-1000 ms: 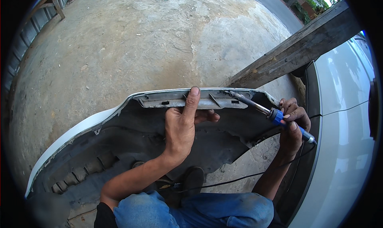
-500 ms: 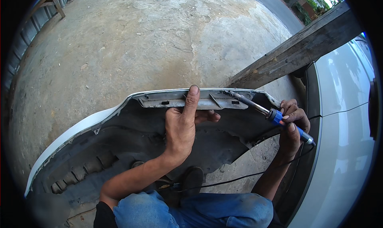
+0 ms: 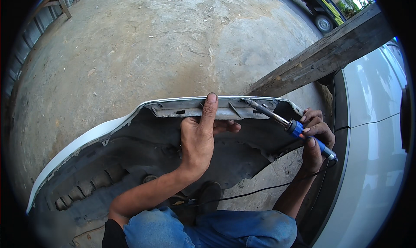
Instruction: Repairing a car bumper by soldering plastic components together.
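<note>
A car bumper cover [image 3: 93,138], white outside and dark inside, lies across in front of my knees. My left hand [image 3: 197,144] grips its far edge, thumb over the rim and fingers beneath the grey ribbed strip [image 3: 190,110]. In my right hand [image 3: 317,135] is a blue soldering iron [image 3: 295,128], held like a pen near the bumper's right end. Its metal tip points up and left and meets or hovers just at the strip; contact cannot be made out. From its rear end a black cord [image 3: 260,196] runs down and left past my legs.
A thick wooden post [image 3: 320,53] slants up at the right, beyond the bumper's end. Close on my right stands a pale car body [image 3: 372,139]. Stained concrete floor [image 3: 164,44] spreads ahead. Part of a vehicle with a wheel [image 3: 323,24] shows at the upper right.
The soldering iron and my right hand have shifted slightly left, the tip moving a little along the strip. My left hand keeps its grip. A vehicle has come into view at the upper right.
</note>
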Demonstrator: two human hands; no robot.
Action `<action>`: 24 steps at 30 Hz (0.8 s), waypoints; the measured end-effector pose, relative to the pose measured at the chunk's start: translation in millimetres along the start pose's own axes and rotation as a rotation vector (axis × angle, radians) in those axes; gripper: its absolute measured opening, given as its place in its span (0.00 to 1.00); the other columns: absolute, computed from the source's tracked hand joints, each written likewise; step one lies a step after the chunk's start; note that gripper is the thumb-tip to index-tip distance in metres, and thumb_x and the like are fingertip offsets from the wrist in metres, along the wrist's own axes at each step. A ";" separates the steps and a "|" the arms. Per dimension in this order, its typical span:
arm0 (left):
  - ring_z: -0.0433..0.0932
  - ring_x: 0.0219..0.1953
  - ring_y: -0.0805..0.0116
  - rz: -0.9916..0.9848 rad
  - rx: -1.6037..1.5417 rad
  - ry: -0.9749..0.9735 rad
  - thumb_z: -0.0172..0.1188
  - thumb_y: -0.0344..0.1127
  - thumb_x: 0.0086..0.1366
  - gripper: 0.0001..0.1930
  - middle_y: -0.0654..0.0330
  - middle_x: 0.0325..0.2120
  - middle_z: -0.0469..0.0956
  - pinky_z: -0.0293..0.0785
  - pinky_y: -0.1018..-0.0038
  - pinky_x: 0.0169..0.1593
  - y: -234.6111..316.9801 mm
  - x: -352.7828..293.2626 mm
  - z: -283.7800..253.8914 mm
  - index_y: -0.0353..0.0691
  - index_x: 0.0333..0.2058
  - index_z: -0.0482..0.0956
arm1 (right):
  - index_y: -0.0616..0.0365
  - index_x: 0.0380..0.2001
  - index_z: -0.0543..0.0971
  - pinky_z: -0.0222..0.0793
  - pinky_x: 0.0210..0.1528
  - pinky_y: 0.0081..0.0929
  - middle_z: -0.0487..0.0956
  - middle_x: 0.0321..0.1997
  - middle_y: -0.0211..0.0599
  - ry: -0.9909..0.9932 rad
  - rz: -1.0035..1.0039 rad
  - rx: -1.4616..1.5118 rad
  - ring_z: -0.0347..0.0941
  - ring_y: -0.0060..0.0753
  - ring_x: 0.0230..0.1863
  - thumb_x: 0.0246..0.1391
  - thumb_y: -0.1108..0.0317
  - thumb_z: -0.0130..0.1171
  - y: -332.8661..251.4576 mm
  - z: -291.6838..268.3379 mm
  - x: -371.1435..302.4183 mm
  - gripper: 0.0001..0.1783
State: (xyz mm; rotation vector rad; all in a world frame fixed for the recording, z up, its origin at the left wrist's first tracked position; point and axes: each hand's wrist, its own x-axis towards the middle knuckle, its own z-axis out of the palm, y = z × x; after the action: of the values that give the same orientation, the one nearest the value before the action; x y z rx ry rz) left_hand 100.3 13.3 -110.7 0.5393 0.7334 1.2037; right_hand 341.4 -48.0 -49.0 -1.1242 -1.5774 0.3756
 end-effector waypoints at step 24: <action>0.84 0.27 0.61 0.024 -0.010 -0.014 0.56 0.51 0.72 0.29 0.47 0.26 0.82 0.86 0.67 0.35 0.3 0.4 2.5 0.21 0.32 0.80 | 0.55 0.30 0.85 0.58 0.65 0.60 0.79 0.21 0.35 -0.058 -0.009 0.003 0.78 0.61 0.55 0.47 0.57 0.69 -4.7 -5.5 0.6 0.12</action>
State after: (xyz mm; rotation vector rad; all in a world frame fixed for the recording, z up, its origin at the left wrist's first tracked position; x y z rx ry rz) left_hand 102.1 13.8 -109.0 0.5489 0.7106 1.2244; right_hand 344.2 -51.6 -43.4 -1.1116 -1.6317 0.4076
